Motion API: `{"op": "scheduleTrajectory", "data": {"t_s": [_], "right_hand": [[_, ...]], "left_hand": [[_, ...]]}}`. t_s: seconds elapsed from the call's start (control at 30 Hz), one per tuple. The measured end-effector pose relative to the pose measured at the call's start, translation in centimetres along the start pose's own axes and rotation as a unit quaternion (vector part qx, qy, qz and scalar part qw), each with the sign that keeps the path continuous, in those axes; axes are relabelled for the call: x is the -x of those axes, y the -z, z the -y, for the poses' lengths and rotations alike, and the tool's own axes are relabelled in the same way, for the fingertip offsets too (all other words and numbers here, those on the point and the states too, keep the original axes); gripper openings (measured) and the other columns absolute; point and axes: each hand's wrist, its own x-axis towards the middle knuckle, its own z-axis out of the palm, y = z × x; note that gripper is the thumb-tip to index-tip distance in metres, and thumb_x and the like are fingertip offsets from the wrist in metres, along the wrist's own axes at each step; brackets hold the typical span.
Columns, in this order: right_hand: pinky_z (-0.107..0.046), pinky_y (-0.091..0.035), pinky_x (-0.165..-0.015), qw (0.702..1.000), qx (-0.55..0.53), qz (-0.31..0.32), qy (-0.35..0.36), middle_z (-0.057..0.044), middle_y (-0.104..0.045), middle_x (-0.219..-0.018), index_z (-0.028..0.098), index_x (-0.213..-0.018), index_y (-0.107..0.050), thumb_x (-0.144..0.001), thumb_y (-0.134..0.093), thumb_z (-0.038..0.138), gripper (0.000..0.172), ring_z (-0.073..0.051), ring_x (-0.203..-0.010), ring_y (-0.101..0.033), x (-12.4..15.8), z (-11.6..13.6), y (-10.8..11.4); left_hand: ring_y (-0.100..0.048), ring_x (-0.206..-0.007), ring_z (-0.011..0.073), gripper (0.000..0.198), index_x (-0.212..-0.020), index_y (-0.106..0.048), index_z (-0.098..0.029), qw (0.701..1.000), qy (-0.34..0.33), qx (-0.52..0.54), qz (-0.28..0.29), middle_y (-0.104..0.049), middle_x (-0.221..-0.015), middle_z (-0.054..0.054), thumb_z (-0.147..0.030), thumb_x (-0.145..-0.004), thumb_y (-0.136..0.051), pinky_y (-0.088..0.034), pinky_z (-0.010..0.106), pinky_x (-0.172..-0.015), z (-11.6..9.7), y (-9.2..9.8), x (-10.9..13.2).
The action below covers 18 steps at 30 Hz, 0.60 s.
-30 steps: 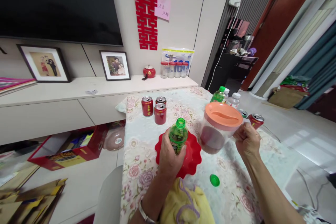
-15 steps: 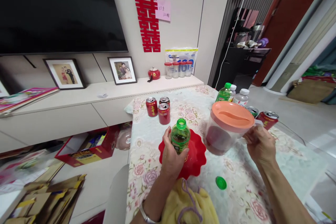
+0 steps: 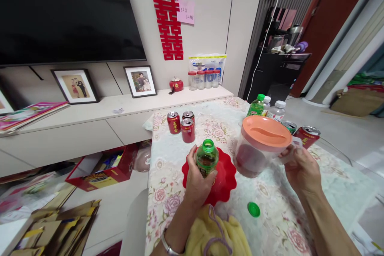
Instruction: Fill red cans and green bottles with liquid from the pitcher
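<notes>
My left hand is wrapped round an uncapped green plastic bottle with some dark liquid in it. The bottle is over a red scalloped plate. To its right stands a clear plastic pitcher with an orange lid and dark reddish liquid inside. The fingers of my right hand are closed at the pitcher's translucent handle, partly hiding it. A green bottle cap lies loose on the flowered tablecloth.
A yellow cloth lies at the table's near edge. Several red cans stand at the back left. Behind the pitcher are a green-capped bottle, white-capped bottles and another red can. A white cabinet runs along the wall.
The bottle in my left hand has dipped slightly. My right hand has shifted a little to the right, showing more of the pitcher's handle. The pitcher stays in about the same place.
</notes>
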Motion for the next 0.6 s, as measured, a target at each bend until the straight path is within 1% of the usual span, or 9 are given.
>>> {"op": "scheduleTrajectory", "data": {"t_s": [0.1,0.17,0.27,0.33,0.4,0.47,0.53,0.57,0.6], "right_hand": [[-0.030,-0.054,-0.065,1.000,0.008,-0.026,-0.003,-0.004,-0.075,-0.084,0.020,-0.088,-0.080,-0.065,-0.090,0.056,0.044,-0.017,-0.075,-0.068,0.0,0.3,0.8],[-0.031,-0.054,-0.066,0.998,0.017,-0.065,0.020,-0.004,-0.076,-0.092,0.021,-0.094,-0.080,-0.071,-0.085,0.052,0.039,-0.017,-0.079,-0.068,-0.1,0.8,1.7],[-0.031,-0.048,-0.060,0.987,0.048,-0.118,0.094,0.000,-0.068,-0.083,0.025,-0.083,-0.073,-0.079,-0.078,0.044,0.021,-0.015,-0.069,-0.060,0.5,1.7,3.4],[-0.032,-0.045,-0.059,0.979,0.091,-0.108,0.144,0.003,-0.062,-0.075,0.027,-0.077,-0.067,-0.083,-0.078,0.041,0.019,-0.014,-0.063,-0.053,1.7,2.6,4.4],[-0.031,-0.044,-0.059,0.974,0.161,-0.029,0.159,0.003,-0.062,-0.072,0.027,-0.077,-0.068,-0.086,-0.079,0.038,0.018,-0.014,-0.063,-0.052,3.4,3.6,4.8],[-0.030,-0.045,-0.058,0.954,0.249,0.123,0.117,0.001,-0.067,-0.071,0.025,-0.077,-0.074,-0.085,-0.082,0.036,0.016,-0.015,-0.063,-0.056,5.2,4.4,4.5],[-0.030,-0.048,-0.059,0.902,0.317,0.288,0.054,0.001,-0.070,-0.070,0.024,-0.078,-0.079,-0.080,-0.088,0.032,0.012,-0.016,-0.062,-0.061,6.7,4.8,3.8],[-0.029,-0.049,-0.059,0.873,0.340,0.348,0.030,0.002,-0.070,-0.070,0.025,-0.083,-0.081,-0.080,-0.088,0.030,0.009,-0.015,-0.061,-0.061,7.3,4.8,3.4],[-0.029,-0.050,-0.061,0.847,0.359,0.392,0.013,0.002,-0.070,-0.073,0.025,-0.091,-0.083,-0.080,-0.088,0.029,0.013,-0.015,-0.062,-0.062,7.8,4.6,3.0]], "left_hand": [[-0.061,-0.143,0.0359,0.093,-0.153,-0.034,-0.018,1.000,0.006,-0.008,-0.002,-0.056,-0.157,0.022,-0.026,-0.071,-0.076,-0.048,0.053,-0.122,0.1,0.1,-0.1],[-0.064,-0.140,0.0353,0.090,-0.152,-0.035,-0.018,1.000,0.011,-0.015,0.005,-0.060,-0.153,0.021,-0.028,-0.072,-0.075,-0.049,0.053,-0.120,0.1,0.1,-0.2],[-0.068,-0.133,0.0344,0.085,-0.149,-0.039,-0.019,0.999,0.021,-0.042,0.011,-0.065,-0.145,0.018,-0.031,-0.072,-0.076,-0.051,0.053,-0.117,0.3,0.2,-0.3],[-0.069,-0.130,0.0346,0.080,-0.144,-0.043,-0.019,0.998,0.027,-0.062,0.008,-0.068,-0.140,0.017,-0.033,-0.073,-0.076,-0.051,0.054,-0.116,0.3,0.2,-0.3],[-0.070,-0.127,0.0345,0.074,-0.140,-0.046,-0.020,0.997,0.029,-0.074,0.010,-0.070,-0.135,0.016,-0.035,-0.073,-0.076,-0.053,0.054,-0.113,0.2,0.2,-0.3],[-0.071,-0.126,0.0338,0.070,-0.136,-0.048,-0.022,0.996,0.026,-0.082,0.010,-0.072,-0.133,0.013,-0.035,-0.073,-0.076,-0.054,0.053,-0.112,0.0,0.2,-0.3],[-0.071,-0.127,0.0331,0.068,-0.134,-0.048,-0.022,0.996,0.021,-0.087,0.010,-0.072,-0.133,0.013,-0.035,-0.074,-0.075,-0.054,0.052,-0.112,-0.3,0.2,-0.3],[-0.071,-0.127,0.0330,0.067,-0.134,-0.048,-0.022,0.996,0.020,-0.090,0.010,-0.072,-0.133,0.014,-0.035,-0.074,-0.075,-0.054,0.052,-0.112,-0.5,0.2,-0.3],[-0.070,-0.128,0.0329,0.067,-0.134,-0.047,-0.022,0.995,0.019,-0.092,0.011,-0.072,-0.133,0.014,-0.035,-0.074,-0.074,-0.054,0.051,-0.112,-0.6,0.2,-0.3]]}}
